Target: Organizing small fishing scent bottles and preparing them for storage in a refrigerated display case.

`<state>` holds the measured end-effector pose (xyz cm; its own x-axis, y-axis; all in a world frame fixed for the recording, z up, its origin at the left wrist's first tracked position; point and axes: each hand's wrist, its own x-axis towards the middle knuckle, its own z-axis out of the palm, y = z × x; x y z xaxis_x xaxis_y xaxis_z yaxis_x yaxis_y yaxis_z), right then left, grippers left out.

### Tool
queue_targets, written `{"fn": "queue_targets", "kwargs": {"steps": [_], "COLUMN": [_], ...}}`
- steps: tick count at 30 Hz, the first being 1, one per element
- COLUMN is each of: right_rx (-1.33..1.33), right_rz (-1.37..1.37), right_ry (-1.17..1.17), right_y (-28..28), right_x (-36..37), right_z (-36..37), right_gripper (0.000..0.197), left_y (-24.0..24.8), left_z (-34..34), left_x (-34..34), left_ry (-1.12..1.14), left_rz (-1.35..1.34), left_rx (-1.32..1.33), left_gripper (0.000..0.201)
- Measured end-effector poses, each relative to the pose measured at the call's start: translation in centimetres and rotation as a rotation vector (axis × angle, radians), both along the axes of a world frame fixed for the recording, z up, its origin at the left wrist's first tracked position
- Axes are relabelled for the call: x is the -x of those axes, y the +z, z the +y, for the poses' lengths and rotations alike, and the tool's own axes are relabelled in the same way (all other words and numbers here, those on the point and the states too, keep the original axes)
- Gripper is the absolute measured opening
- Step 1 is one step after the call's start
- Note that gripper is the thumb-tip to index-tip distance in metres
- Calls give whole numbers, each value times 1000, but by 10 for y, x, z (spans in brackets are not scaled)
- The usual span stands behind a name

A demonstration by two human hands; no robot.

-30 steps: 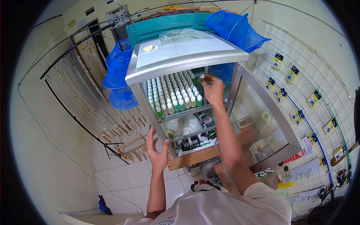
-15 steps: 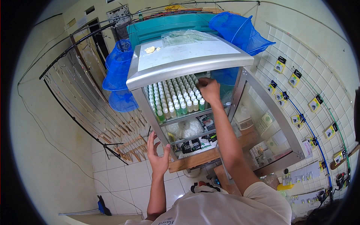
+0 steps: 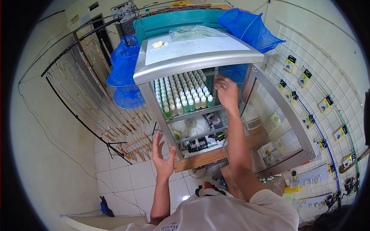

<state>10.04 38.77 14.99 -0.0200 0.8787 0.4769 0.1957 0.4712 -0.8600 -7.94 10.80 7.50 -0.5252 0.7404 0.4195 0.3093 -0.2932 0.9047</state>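
Observation:
Rows of small dropper bottles (image 3: 184, 92) with white caps and green or pale yellow liquid stand upright on the upper shelf of a metal-framed glass cabinet (image 3: 200, 58). My right hand (image 3: 226, 90) is at the right of these rows, inside the cabinet opening and apart from the bottles. Its fingers are loosely bent toward the left, and I see nothing in them. Below the shelf's front left corner, my left hand (image 3: 163, 158) hangs open beside the cabinet post, fingers spread and holding nothing.
The cabinet's glass door (image 3: 271, 127) is swung open to the right. Plastic bags and packets (image 3: 198, 144) fill the lower shelves above a wooden plank (image 3: 200, 159). Blue nets (image 3: 125, 73) and fishing rods hang at the left. A wire grid (image 3: 308, 96) with small packages covers the right wall.
My right hand has drawn back from the right rear of the bottle rows, moving right and slightly toward me. The view has shifted a little. My left hand stays nearly where it was.

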Motion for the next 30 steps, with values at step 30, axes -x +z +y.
{"fn": "queue_targets", "kwargs": {"steps": [30], "right_rx": [75], "right_rz": [433], "right_ry": [-438], "right_y": [-45], "right_x": [-184], "right_z": [-330], "right_gripper": [33], "left_y": [-9], "left_z": [-116], "left_x": [-108], "left_ry": [-685], "left_rz": [-21], "left_rx": [-33], "left_gripper": [58]}}
